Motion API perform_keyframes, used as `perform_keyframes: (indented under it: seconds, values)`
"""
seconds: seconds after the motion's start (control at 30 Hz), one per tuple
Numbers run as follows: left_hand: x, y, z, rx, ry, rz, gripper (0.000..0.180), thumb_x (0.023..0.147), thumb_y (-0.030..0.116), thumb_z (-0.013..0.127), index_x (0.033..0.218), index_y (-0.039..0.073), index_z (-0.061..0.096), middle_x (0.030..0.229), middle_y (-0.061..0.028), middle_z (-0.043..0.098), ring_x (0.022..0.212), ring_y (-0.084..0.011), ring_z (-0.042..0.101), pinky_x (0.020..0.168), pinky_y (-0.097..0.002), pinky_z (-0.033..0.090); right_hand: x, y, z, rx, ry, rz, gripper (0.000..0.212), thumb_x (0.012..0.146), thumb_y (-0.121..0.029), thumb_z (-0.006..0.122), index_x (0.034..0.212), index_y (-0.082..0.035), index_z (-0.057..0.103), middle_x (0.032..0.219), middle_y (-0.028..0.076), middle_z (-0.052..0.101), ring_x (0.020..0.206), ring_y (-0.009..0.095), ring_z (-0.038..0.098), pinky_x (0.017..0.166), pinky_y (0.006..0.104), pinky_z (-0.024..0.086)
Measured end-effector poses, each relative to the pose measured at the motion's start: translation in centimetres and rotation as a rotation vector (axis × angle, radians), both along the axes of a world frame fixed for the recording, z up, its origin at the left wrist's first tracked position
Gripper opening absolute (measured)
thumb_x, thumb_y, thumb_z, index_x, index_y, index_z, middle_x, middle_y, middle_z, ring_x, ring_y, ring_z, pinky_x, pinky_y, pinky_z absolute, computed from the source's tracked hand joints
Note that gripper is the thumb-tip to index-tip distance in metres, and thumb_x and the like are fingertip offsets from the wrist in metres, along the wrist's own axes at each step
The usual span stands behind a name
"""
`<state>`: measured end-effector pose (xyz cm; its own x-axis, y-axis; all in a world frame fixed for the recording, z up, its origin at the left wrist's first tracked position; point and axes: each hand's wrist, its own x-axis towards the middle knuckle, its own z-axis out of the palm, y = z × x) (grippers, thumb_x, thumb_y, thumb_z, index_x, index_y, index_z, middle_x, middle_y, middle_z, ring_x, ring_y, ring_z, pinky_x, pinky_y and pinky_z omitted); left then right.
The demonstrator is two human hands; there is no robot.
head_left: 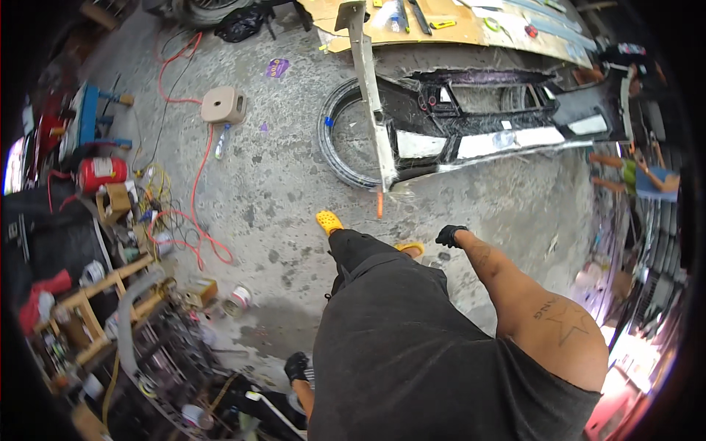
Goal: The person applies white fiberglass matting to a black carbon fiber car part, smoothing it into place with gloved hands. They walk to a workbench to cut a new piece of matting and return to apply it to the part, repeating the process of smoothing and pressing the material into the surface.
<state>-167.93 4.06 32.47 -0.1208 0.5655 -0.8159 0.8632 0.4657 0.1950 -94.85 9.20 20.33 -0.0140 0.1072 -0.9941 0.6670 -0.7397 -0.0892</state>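
Note:
Black gloves cover both my hands. Out in front of my body to the right, my right hand (449, 236) hangs over the concrete floor, its fingers curled in and no object showing in it. Low beside my left hip is my left hand (296, 367), partly cut off by my dark shirt; its fingers are too unclear to read. A grey striped thing (309, 378) shows right by it, and I cannot tell whether the hand touches it. Ahead lies a long black-and-white vehicle body panel (507, 140), with a round ring (329, 140) at its left end.
A cardboard-topped work surface (448, 37) with tools stands beyond the panel. Left are a beige stool (223, 105), an orange hose (195, 176), a plastic bottle (223, 141), a red tank (102, 173) and a can (237, 300). Clutter fills the lower left. Another person (647, 180) is at right.

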Motion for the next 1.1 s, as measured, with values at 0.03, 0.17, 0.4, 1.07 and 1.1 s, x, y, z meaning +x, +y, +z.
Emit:
perform_keyframes:
  seconds: [0.03,0.17,0.4,1.07,1.1]
  values:
    - [-0.9,1.5,-0.1,-0.049,0.005,-0.120,0.017,0.070,0.006,0.062,0.087,0.003,0.066,0.077,-0.0086,0.066,0.064,-0.0177,0.064,0.060,-0.0308,0.053,-1.0,0.1,0.2,-0.025,-0.017,0.017,0.034,0.081,-0.038,0.056,0.092,-0.007,0.067,0.086,0.006,0.067,0.071,0.020,0.062,0.055,0.0369,0.048]
    - [-4.2,7.7,0.1,-0.158,0.008,-0.314,0.018,0.071,0.006,0.061,0.089,0.004,0.066,0.078,-0.0088,0.066,0.066,-0.0178,0.064,0.060,-0.0307,0.053,-7.3,0.2,2.2,-0.041,0.026,-0.320,0.041,0.079,-0.046,0.061,0.088,-0.006,0.069,0.078,0.007,0.067,0.056,0.019,0.057,0.054,0.0361,0.046]
    - [-12.2,28.9,-2.6,-0.116,-0.043,-0.412,0.019,0.074,0.006,0.060,0.092,0.005,0.067,0.081,-0.0091,0.068,0.068,-0.0178,0.065,0.059,-0.0305,0.052,-17.2,5.9,6.6,-0.398,0.007,-0.377,0.048,0.077,-0.052,0.063,0.098,-0.009,0.065,0.092,0.007,0.066,0.075,0.022,0.061,0.064,0.0381,0.050]
    - [22.4,117.4,-7.8,0.124,-0.677,-0.329,0.017,0.082,0.013,0.052,0.084,0.002,0.065,0.074,-0.0100,0.066,0.059,-0.0188,0.063,0.053,-0.0310,0.051,-28.5,49.3,3.2,0.227,0.125,-1.355,0.036,0.084,-0.034,0.054,0.112,-0.011,0.060,0.102,0.005,0.065,0.082,0.021,0.063,0.065,0.0362,0.049]
    - [25.8,118.0,-8.1,0.049,-0.734,-0.194,0.014,0.081,0.012,0.055,0.082,0.002,0.065,0.074,-0.0097,0.065,0.059,-0.0182,0.063,0.053,-0.0307,0.051,-26.4,51.2,3.0,0.201,0.126,-1.417,0.036,0.084,-0.033,0.054,0.111,-0.011,0.060,0.101,0.006,0.065,0.081,0.021,0.063,0.065,0.0361,0.049]
